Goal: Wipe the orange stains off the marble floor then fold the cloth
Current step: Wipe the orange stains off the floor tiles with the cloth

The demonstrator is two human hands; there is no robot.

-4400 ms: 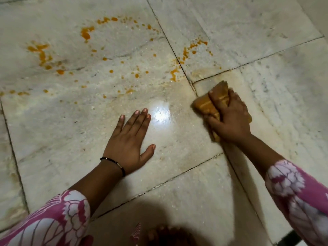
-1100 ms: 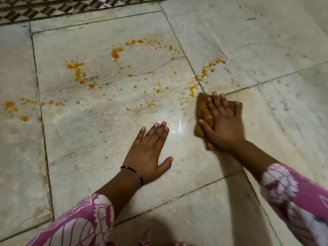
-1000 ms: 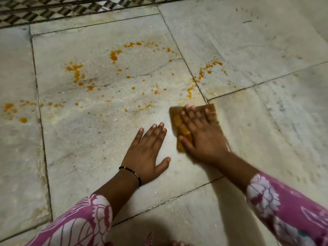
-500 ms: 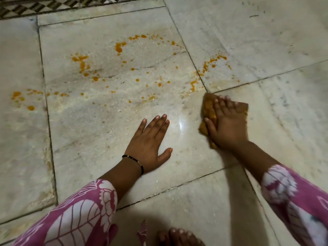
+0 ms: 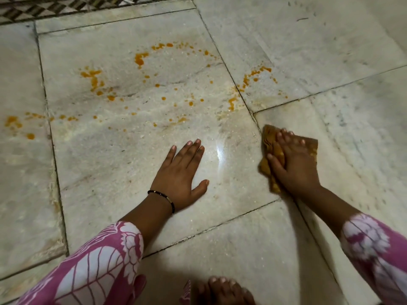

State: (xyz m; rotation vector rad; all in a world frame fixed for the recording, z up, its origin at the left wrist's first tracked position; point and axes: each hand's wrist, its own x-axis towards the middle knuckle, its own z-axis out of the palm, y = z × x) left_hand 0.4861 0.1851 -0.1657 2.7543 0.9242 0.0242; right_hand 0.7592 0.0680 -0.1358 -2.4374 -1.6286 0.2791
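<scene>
Orange stains are spattered over the pale marble floor [image 5: 105,164]: an arc of blobs [image 5: 139,58] on the large middle tile, a cluster [image 5: 253,74] past the seam to the right, and more [image 5: 12,122] at the far left. My right hand [image 5: 294,165] lies flat on a bunched orange-brown cloth [image 5: 269,137] and presses it to the floor just right of the tile seam, below the stains. My left hand [image 5: 180,175] rests palm down on the floor with its fingers spread, holding nothing. The floor around the cloth looks wet and glossy.
A dark patterned tile border [image 5: 44,6] runs along the top left. My bare foot [image 5: 222,289] shows at the bottom edge. Pink floral sleeves cover both forearms. Grout seams cross the floor between the tiles.
My right hand swept the cloth left toward my left hand, then back right across the seam to where it is now. My left hand stayed planted.
</scene>
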